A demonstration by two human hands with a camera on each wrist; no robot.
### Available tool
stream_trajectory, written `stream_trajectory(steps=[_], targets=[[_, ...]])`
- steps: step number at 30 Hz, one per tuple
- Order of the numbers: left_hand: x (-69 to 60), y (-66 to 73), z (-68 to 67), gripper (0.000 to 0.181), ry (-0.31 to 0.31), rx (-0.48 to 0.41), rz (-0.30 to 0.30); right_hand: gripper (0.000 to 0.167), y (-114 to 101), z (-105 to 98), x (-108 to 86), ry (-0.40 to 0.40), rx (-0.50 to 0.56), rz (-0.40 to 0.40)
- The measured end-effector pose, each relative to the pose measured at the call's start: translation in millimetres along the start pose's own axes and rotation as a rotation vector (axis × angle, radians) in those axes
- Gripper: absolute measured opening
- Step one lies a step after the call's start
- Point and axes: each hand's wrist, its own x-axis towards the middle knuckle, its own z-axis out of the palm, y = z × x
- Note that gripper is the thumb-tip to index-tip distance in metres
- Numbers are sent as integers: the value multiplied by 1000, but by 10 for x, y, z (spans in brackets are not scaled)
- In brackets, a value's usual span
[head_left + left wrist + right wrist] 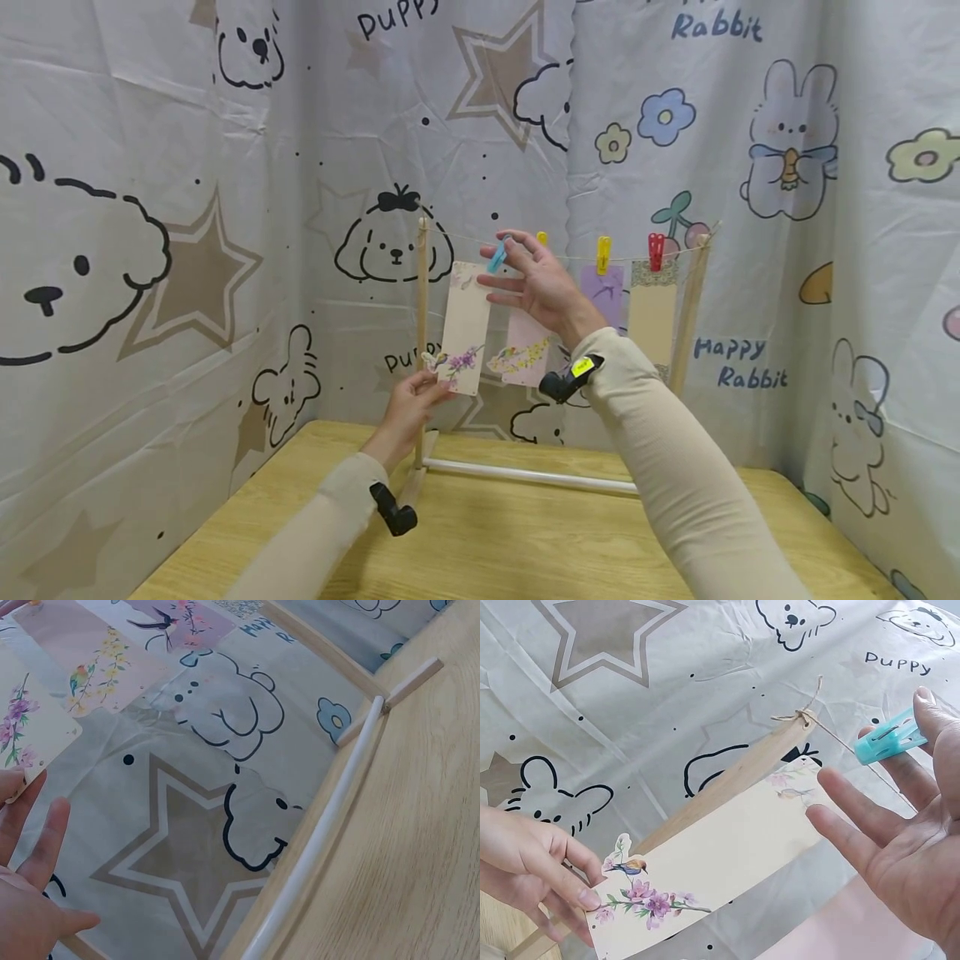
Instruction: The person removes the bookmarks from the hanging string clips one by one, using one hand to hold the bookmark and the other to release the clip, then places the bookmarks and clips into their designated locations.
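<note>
My left hand (pixel 407 414) pinches the lower left corner of a cream card (pixel 465 321) printed with pink blossoms and a bird. In the right wrist view the card (pixel 727 870) slants upward, its far end by the spread fingers of my right hand (pixel 542 287). Thumb and forefinger of that hand pinch a light blue clothespin (pixel 889 741) just above the card's top edge. The string (pixel 840 739) passes close by the clothespin; I cannot tell whether it touches. Beside the cream card hangs a pink card (pixel 517 358) with yellow flowers, partly hidden by my right hand.
Wooden posts (pixel 422 333) carry the string, and a white rod (pixel 525 475) joins them low down on the table (pixel 480 542). Further right, a yellow clothespin (pixel 603 254) holds a purple card (pixel 611 292) and a red clothespin (pixel 656 252) a beige card (pixel 651 321). A printed curtain (pixel 375 125) stands behind.
</note>
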Motion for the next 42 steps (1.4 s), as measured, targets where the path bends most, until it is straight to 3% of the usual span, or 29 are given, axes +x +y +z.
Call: stream_trajectory(steps=[15, 29, 42], targets=[[20, 52, 12, 20, 11, -31, 3, 28, 40, -10, -48, 2, -38, 11], [-2, 50, 45, 21, 11, -5, 0, 31, 62, -72, -126, 1, -17, 23], [-59, 115, 15, 11, 13, 0, 3, 33, 87, -101, -256, -5, -11, 23]])
